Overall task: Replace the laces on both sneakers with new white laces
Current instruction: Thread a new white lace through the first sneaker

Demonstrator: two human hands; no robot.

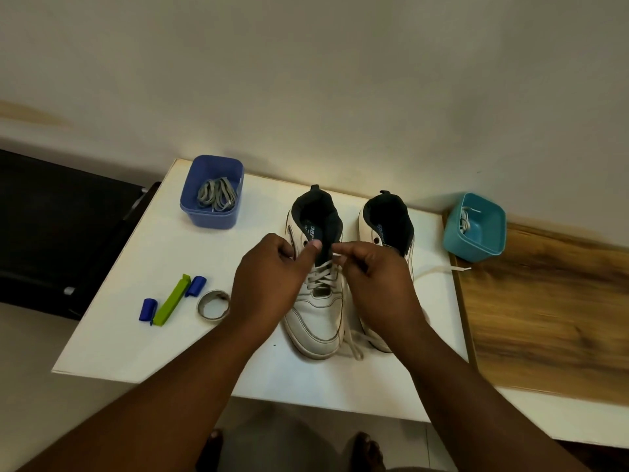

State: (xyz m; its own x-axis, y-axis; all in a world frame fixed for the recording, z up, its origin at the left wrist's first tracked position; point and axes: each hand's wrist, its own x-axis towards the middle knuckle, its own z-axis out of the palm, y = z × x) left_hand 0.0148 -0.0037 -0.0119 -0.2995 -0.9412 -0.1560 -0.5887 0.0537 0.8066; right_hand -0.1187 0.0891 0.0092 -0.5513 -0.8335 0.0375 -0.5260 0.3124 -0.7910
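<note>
Both your forearms reach in from the near edge, and your hands meet over the left sneaker (315, 301) at the middle of the white desk (143, 335). Your right hand (374, 277) has its fingers (343, 255) pinched together on the tip of a white lace (321, 277) at the top eyelets. Your left hand (269, 281) curls against the sneaker's collar, thumb up; whether it grips the other lace end you cannot tell from here.

That sneaker looks nearly done: white lace crosses the lower and middle eyelets, leaving the top pair and the tying. Just beside it, the right sneaker (388, 226) shows bare upper eyelets, with a loose white lace (439, 269) trailing from it toward the desk's right edge, so it seems largely unfinished.

Further out, a blue tub (190, 206) holds grey laces (218, 195), likely the old ones. A teal tub (493, 247) at the right holds something pale.
</note>
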